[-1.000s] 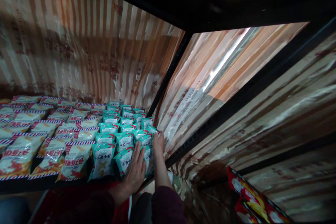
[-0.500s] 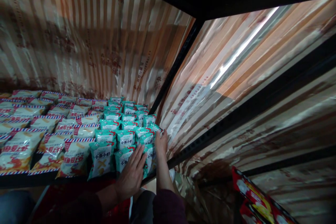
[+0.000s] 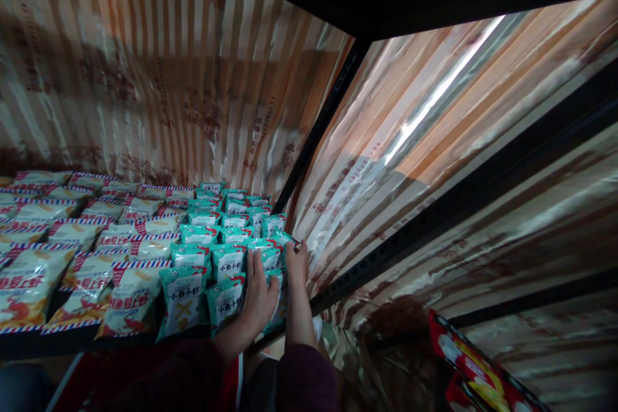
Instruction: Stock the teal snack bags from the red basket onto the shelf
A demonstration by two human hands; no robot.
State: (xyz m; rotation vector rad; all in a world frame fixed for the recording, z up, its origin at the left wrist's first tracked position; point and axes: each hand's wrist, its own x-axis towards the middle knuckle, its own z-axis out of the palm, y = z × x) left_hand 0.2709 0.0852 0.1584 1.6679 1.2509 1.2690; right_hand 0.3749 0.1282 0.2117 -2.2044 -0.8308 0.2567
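Teal snack bags (image 3: 185,299) stand in rows on a dark shelf (image 3: 29,344). Over the right front rows, my left hand (image 3: 259,293) lies against the teal bags, its fingers extended and the thumb apart. My right hand (image 3: 296,261) is at the right end of the rows, beside the shelf post, with its fingers pinched on the edge of a teal bag (image 3: 284,237). White bags with red lettering and striped edges (image 3: 130,299) fill the shelf to the left of the teal ones.
A black post (image 3: 321,122) rises at the shelf's back corner. Striped plastic sheeting (image 3: 145,77) hangs behind and on the right. A dark rail (image 3: 410,225) slants along the right side. Red packages (image 3: 470,360) are at the lower right.
My left hand has turned more upright and shifted slightly right, showing more of the front teal bag. My right hand stays at nearly the same spot. The view has shifted slightly.
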